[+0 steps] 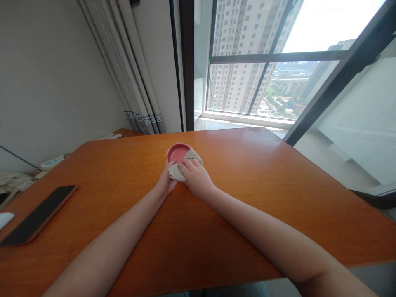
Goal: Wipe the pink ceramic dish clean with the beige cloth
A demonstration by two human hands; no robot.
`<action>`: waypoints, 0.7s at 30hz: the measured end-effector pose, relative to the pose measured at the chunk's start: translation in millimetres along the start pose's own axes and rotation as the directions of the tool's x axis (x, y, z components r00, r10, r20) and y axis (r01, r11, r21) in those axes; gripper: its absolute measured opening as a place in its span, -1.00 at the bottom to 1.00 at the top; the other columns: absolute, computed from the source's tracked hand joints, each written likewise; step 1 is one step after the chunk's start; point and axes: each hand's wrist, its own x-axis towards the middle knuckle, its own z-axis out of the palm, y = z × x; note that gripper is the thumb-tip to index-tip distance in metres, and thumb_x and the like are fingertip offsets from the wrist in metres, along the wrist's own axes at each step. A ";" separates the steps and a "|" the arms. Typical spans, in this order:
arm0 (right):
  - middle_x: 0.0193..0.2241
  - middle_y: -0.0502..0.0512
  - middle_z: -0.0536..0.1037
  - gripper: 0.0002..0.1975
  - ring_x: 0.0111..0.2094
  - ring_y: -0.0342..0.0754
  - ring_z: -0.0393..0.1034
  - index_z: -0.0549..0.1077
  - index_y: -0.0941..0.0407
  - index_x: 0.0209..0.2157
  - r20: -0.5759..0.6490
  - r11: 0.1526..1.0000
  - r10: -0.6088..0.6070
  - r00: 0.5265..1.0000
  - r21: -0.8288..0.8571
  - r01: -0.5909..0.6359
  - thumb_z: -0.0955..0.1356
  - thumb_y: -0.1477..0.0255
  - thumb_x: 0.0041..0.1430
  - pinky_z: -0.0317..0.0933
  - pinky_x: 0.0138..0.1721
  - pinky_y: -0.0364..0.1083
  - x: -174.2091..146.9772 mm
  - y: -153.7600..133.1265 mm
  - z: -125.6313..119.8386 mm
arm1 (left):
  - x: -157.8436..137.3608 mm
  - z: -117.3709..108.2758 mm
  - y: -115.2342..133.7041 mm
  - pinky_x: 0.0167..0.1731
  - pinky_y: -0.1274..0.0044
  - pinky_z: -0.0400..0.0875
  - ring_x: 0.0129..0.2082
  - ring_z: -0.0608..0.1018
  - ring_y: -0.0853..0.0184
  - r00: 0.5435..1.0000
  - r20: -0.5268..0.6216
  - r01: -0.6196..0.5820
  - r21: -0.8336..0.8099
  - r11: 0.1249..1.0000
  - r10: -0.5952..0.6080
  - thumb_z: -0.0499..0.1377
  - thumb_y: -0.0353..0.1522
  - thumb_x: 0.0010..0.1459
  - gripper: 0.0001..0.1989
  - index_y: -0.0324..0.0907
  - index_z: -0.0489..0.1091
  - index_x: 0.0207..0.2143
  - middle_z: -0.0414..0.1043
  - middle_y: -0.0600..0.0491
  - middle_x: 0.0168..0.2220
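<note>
A shallow pink bowl (178,152) is held tilted above the far middle of the wooden table (241,165), its inside facing me. My left hand (167,180) grips the bowl at its lower left edge; some of its fingers are hidden behind the bowl and the cloth. A pale beige cloth (177,173) lies over the bowl's lower right rim. My right hand (196,176) is closed on the cloth and presses it against the bowl, with the fingers bent over the fabric.
A long black pad with a brown edge (40,214) lies on the table's left side. At the left table edge is a white object (5,219), partly out of frame. Grey curtains (130,74) hang behind, beside a large window (241,82).
</note>
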 end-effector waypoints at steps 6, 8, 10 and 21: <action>-0.30 0.15 0.41 -0.82 -0.27 0.00 0.14 0.42 0.15 -0.32 0.101 0.981 -0.180 0.978 -0.049 0.186 0.20 0.55 0.23 0.14 -0.20 -0.04 10.4 34.8 -26.5 | -8.5 10.5 5.2 -0.29 0.47 0.42 -0.21 0.51 0.26 0.982 0.163 0.096 -0.019 0.995 -0.092 0.13 -0.07 0.08 -0.56 -0.18 0.37 -0.11 0.50 -0.03 -0.21; -0.30 0.13 0.41 -0.83 -0.25 -0.02 0.15 0.42 0.14 -0.32 0.158 0.964 -0.257 0.953 -0.023 0.264 0.21 0.55 0.23 0.15 -0.17 -0.06 11.5 45.0 -34.4 | -7.3 9.2 6.7 -0.28 0.45 0.43 -0.16 0.51 0.23 0.987 0.146 0.063 0.030 0.998 -0.067 0.15 -0.10 0.08 -0.54 -0.16 0.36 -0.04 0.48 -0.04 -0.12; -0.30 0.14 0.41 -0.85 -0.23 -0.01 0.17 0.43 0.13 -0.32 0.201 0.967 -0.242 0.949 -0.037 0.254 0.23 0.56 0.21 0.16 -0.16 -0.05 10.3 44.6 -35.5 | -4.1 5.9 6.6 -0.31 0.48 0.44 -0.22 0.53 0.27 0.995 0.093 0.041 0.073 0.996 -0.047 0.20 -0.22 0.06 -0.61 -0.18 0.38 -0.07 0.50 -0.03 -0.14; -0.06 0.30 0.35 -0.69 -0.22 0.05 0.28 0.34 0.20 -0.03 0.084 0.993 0.114 0.990 -0.038 -0.111 0.20 0.55 0.19 0.27 -0.20 0.01 -3.5 -7.0 6.9 | -2.5 -0.7 6.3 -0.25 0.49 0.43 -0.29 0.55 0.29 0.986 0.103 0.136 -0.011 0.991 -0.134 0.18 -0.14 0.08 -0.65 -0.27 0.45 -0.29 0.53 -0.05 -0.33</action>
